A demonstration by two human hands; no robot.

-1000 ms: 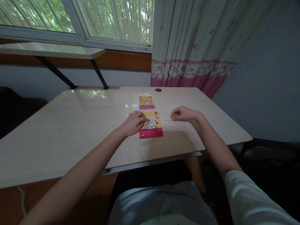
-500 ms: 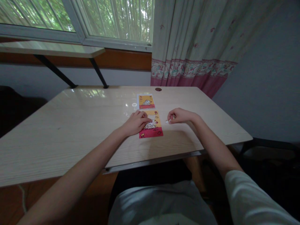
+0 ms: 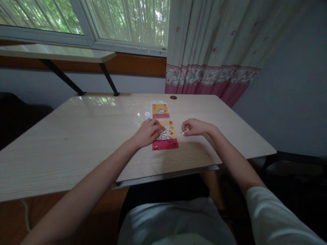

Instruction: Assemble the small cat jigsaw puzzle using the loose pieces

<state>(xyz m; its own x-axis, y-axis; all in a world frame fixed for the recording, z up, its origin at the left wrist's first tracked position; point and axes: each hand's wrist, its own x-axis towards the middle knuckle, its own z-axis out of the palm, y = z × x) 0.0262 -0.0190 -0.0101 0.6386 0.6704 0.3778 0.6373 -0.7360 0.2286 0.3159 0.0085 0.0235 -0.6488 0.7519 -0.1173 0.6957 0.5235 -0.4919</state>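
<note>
A small yellow and red jigsaw puzzle (image 3: 167,141) with a white cartoon animal lies on the light wooden table (image 3: 76,136). My left hand (image 3: 146,132) rests on the puzzle's left edge, fingers curled onto it. My right hand (image 3: 195,127) sits just right of the puzzle, its fingertips pinched around a small white puzzle piece (image 3: 183,133) lying on the table. A reference card (image 3: 160,110) with the same picture lies behind the puzzle.
A round cable hole (image 3: 173,97) is near the table's far edge. A flowered curtain (image 3: 212,51) hangs at the back right beside a window (image 3: 102,20). A narrow shelf (image 3: 56,54) on black brackets runs under the window. The table's front edge is near my lap.
My right hand has slid left towards the puzzle and closed its fingertips on the small white piece. My left hand has stayed on the puzzle's left edge.
</note>
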